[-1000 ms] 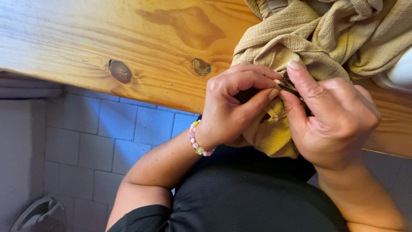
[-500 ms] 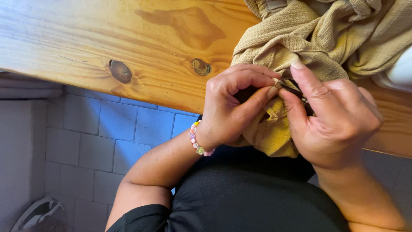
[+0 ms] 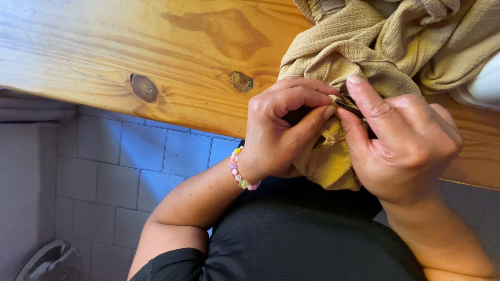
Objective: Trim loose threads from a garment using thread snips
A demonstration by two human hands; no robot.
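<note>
A crumpled mustard-yellow crinkled cloth (image 3: 385, 47) lies on the wooden table (image 3: 130, 47) at the upper right, and one fold of it hangs over the table's near edge. My left hand (image 3: 284, 130), with a bead bracelet (image 3: 239, 174) on its wrist, pinches that fold between thumb and curled fingers. My right hand (image 3: 401, 140) grips the same fold from the right, forefinger stretched up over it. Both hands meet at a small dark spot on the cloth; what lies between the fingertips is hidden.
The table's front edge runs from left to lower right, with two dark knots (image 3: 144, 87) in the wood. Below it is a blue-grey tiled floor (image 3: 130, 166). A white object (image 3: 487, 83) shows at the right edge. A grey thing (image 3: 49, 263) lies at the bottom left.
My hands have stayed together at the cloth fold, with only slight shifts of the fingers. The cloth has barely moved.
</note>
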